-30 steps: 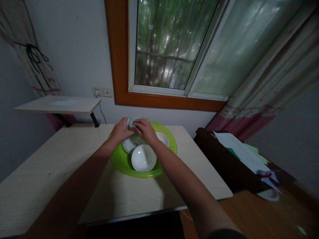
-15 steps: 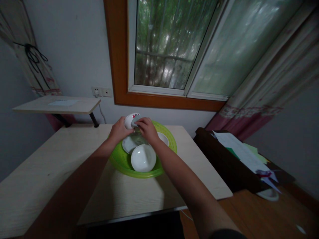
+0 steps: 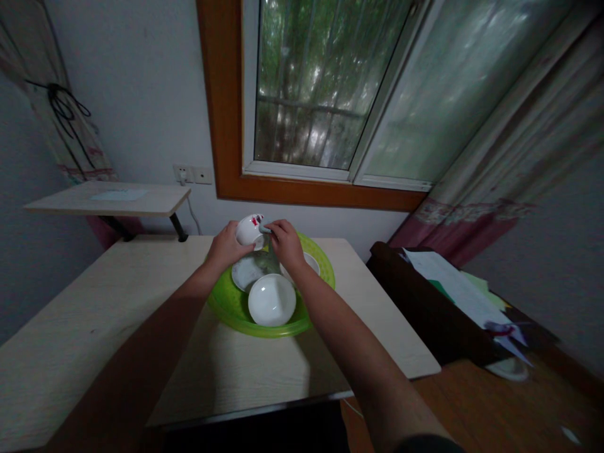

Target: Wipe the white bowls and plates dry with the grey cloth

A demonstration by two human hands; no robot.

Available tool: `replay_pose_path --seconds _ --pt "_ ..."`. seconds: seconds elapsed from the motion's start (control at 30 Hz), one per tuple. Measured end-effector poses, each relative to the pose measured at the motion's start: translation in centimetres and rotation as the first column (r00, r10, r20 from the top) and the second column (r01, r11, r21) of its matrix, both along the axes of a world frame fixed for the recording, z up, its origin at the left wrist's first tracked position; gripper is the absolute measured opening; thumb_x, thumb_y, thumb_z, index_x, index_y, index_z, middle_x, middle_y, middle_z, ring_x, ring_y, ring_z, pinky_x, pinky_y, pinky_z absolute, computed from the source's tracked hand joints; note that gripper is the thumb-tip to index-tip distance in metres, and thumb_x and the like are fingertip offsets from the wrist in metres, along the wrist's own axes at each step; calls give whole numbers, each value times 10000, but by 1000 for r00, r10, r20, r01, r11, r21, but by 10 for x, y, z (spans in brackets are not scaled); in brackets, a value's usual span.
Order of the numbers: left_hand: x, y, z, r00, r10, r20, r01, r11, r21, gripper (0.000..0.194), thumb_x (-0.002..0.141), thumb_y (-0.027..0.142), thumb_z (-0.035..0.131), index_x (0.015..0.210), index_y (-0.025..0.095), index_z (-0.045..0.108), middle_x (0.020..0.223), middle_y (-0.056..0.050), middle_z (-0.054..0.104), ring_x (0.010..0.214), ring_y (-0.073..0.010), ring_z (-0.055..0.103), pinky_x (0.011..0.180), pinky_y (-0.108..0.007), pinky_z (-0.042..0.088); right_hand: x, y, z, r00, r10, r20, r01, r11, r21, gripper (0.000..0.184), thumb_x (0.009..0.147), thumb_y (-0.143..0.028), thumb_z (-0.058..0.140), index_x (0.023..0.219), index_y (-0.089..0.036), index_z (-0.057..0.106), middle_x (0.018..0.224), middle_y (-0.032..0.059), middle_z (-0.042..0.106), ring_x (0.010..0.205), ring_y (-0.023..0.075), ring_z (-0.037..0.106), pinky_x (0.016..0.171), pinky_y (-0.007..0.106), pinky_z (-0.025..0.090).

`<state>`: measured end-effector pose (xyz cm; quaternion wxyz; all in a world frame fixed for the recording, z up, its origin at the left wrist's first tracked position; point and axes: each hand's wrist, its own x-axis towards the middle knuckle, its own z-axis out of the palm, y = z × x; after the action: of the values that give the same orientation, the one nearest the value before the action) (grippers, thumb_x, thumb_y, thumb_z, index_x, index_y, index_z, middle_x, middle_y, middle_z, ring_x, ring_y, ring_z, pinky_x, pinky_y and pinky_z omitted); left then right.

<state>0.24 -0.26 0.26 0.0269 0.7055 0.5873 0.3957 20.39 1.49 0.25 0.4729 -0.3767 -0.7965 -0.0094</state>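
Above the far side of a green plastic basin [image 3: 231,311], my left hand [image 3: 227,246] grips a white bowl with red and dark markings [image 3: 248,233], tilted on its side. My right hand [image 3: 286,242] is closed on a thin greyish cloth [image 3: 265,229] beside the bowl's right edge. Part of the cloth hangs below my fingers. Inside the basin sit a white bowl [image 3: 272,301] at the front, a white dish [image 3: 245,274] behind it to the left, and another white bowl [image 3: 311,264] partly hidden by my right wrist.
The basin stands on a pale wooden table [image 3: 377,314]. A small raised shelf [image 3: 113,200] on black legs is at the table's back left, with a paper on it. To the right, a dark brown piece of furniture [image 3: 425,314] carries papers. A window [image 3: 330,94] is behind.
The cloth was draped over the held bowl and has come off it to the right with my right hand, baring the bowl's red markings. My left hand stays in nearly the same place.
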Motion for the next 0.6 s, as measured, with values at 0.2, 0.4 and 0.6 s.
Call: replay_pose_path --seconds 0.2,0.4,0.6 --pt "-1 0 -1 999 -26 -29 26 1000 1 628 680 470 752 1196 217 499 1124 -109 672 1034 -307 657 840 -390 515 5 5 -3 999 -7 -43 7 1000 -7 303 923 -143 526 1147 -203 721 1106 96 643 1045 227 573 965 371 477" --pt "0 -2 -1 987 -115 -113 114 993 -13 584 696 458 727 1185 222 514 1136 -106 663 1044 -301 655 865 -387 503 -14 -13 6 966 184 180 -184 983 -14 376 899 -144 597 1232 -295 684 1260 65 644 1202 243 528 1057 414 438" --pt "2 -3 -2 983 -130 -128 128 991 -29 599 683 448 738 1196 226 522 1156 -109 658 1058 -306 651 861 -387 501 -11 -7 6 997 70 40 -70 998 -5 410 903 -98 534 1267 -236 662 1311 87 638 1226 226 540 1100 407 416"
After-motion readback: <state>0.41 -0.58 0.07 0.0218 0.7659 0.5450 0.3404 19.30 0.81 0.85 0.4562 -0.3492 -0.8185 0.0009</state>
